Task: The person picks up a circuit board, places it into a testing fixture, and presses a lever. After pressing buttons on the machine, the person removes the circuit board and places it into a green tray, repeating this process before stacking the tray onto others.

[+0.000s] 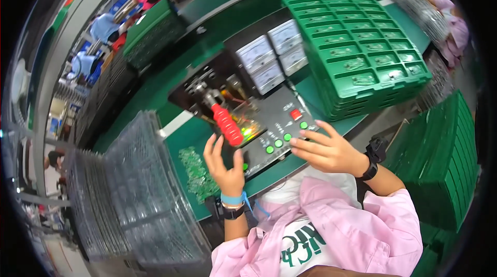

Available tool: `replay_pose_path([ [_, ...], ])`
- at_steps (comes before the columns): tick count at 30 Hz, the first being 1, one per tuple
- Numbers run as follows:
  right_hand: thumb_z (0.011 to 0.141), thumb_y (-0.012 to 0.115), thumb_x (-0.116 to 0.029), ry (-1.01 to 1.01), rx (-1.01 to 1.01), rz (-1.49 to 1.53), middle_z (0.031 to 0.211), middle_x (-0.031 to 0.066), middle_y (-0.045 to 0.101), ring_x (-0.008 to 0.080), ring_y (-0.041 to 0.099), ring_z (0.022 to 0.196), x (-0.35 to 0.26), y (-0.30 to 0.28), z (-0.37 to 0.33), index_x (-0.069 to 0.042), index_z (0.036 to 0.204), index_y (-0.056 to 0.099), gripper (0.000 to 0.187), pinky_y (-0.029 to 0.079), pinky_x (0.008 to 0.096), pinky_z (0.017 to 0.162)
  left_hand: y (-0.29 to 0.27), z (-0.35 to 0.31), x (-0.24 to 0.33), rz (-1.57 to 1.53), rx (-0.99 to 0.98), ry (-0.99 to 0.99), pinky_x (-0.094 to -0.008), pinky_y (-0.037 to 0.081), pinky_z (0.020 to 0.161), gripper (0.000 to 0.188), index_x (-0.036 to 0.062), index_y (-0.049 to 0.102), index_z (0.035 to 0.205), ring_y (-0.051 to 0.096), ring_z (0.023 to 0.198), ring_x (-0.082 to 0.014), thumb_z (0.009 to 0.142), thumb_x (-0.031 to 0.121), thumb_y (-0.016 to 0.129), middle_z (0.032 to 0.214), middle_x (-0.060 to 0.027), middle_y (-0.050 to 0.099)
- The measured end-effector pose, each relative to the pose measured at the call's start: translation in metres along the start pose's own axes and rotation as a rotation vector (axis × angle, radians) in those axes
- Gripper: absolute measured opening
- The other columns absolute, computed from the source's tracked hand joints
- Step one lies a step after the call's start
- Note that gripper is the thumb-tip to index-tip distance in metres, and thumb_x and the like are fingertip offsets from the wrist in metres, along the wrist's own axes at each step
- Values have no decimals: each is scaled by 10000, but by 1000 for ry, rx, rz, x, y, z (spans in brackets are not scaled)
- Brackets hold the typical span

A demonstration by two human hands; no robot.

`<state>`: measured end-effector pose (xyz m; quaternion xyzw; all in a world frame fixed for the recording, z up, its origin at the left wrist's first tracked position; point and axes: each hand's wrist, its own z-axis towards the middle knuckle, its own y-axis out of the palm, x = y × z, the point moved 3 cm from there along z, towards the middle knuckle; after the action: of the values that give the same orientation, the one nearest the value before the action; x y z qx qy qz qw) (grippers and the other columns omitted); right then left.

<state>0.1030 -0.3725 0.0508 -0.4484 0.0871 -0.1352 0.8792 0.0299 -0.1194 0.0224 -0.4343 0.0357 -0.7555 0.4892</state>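
Note:
A black test fixture (pixel 274 116) stands in front of me, with a red-handled toggle clamp (pixel 228 126) on its left part. Under the clamp lies a small board with lit yellow-green spots (pixel 249 131). My left hand (pixel 225 167) is beside the lower end of the red handle, fingers apart and holding nothing. Over the panel's row of round green buttons (pixel 278 143), my right hand (pixel 331 150) has its fingers stretched out; whether a fingertip touches a button I cannot tell. A red switch (pixel 295 114) sits above the buttons. Blue strap and black band circle my left wrist.
Several green circuit boards (pixel 195 173) lie in a pile left of my left hand. Clear plastic trays (pixel 140 184) are stacked further left. Green compartment trays (pixel 357 44) holding small parts stand behind right, more green trays (pixel 435 163) at right. Analog meters (pixel 259 59) stand behind the panel.

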Motion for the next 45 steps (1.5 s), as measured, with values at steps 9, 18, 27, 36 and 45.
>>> replay_pose_path([
  [9,743,702,-163,103,117,50,1329,8,577,213,528,1219,-34,65,-9,-151,1220,626,482,358,492,1054,-6,-7,-8,66,-65,67,-533,280,1080,579,102,589,1263,333,1333,-407,733,205,799,1438,-187,390],
  [18,788,673,-208,119,42,48,1328,1,570,195,554,1168,-30,69,-4,-147,1234,613,454,389,445,996,-9,4,2,294,-149,107,-578,162,1112,741,191,496,1386,196,1404,-433,719,288,805,1520,-206,266],
  [27,820,685,-227,-42,-289,341,1060,62,660,199,604,1047,-15,36,91,-71,1087,660,310,402,443,980,-8,-2,-2,376,-234,20,-658,117,1085,710,163,495,1383,134,1421,-475,774,430,744,1566,-249,146],
  [36,883,649,-210,-209,527,519,1407,164,483,292,476,1293,14,13,215,-48,1326,490,499,303,496,1105,-10,-15,5,372,-182,-30,-563,189,1104,651,39,413,1433,218,1389,-455,909,369,614,1540,-261,195],
  [45,769,660,-62,576,667,-438,1240,146,583,344,550,1159,23,-115,-90,-49,1129,621,363,442,438,991,6,-63,21,137,-22,-88,-505,334,1062,588,3,517,1331,413,1285,-404,881,343,682,1410,-240,422],
])
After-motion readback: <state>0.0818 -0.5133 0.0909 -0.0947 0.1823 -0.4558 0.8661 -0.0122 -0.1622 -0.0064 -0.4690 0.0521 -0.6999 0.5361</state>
